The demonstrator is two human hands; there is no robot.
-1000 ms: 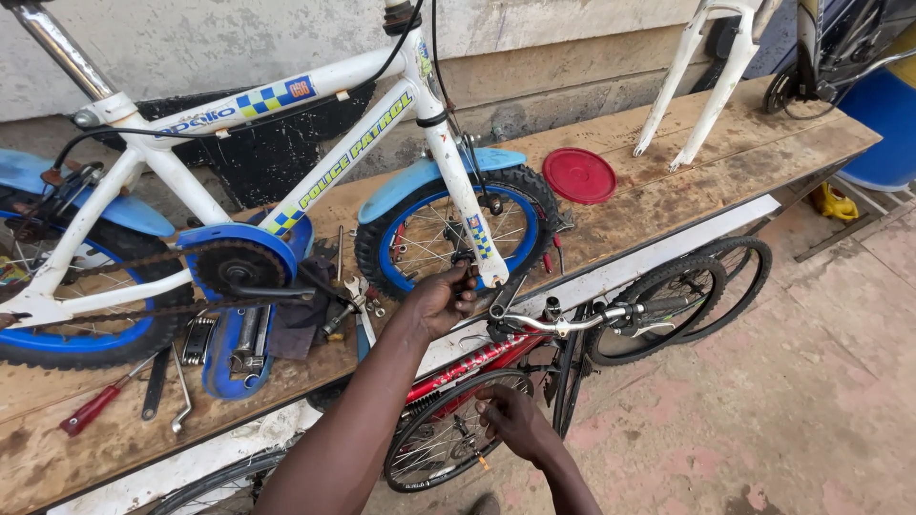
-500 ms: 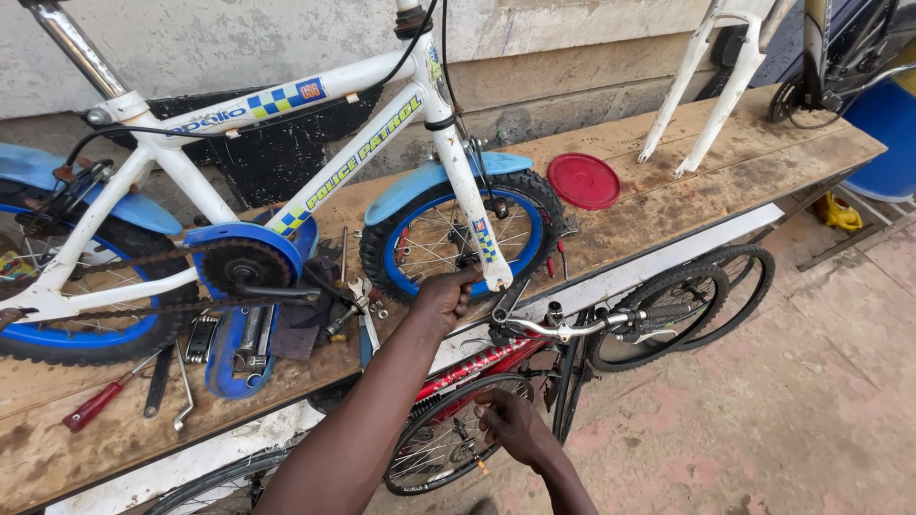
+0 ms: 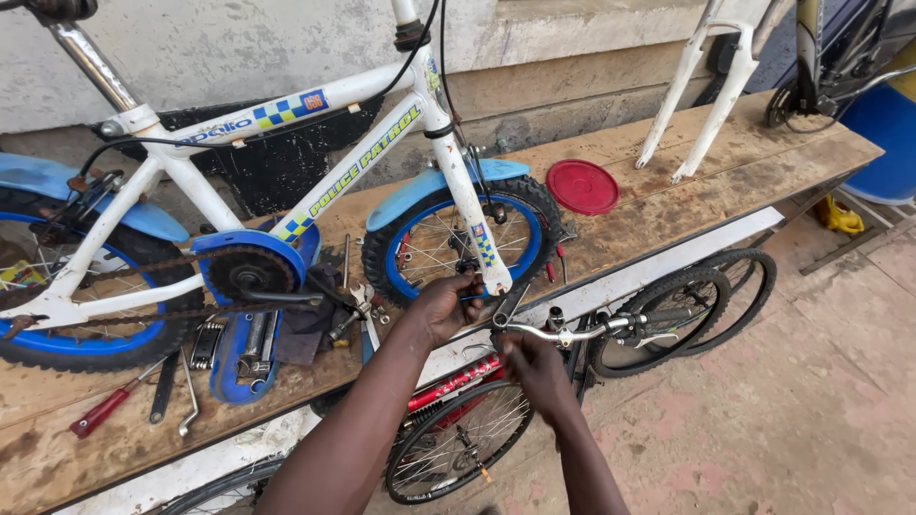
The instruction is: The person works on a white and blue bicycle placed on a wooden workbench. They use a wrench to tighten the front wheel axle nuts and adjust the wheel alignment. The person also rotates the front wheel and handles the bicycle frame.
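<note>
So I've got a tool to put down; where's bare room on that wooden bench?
The bench is bare between the red disc and the white fork legs, and right of the fork up to the bench corner. It is crowded under the white bike's chain guard, where wrenches and a red-handled screwdriver lie, and around the front wheel by the left hand.

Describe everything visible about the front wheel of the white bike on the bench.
The front wheel is small, with a knobby black tyre, blue rim and thin metal spokes. It stands upright on the wooden bench, held in the white fork under a blue mudguard. The left hand reaches its lower edge by the fork tip; contact is unclear.
</note>
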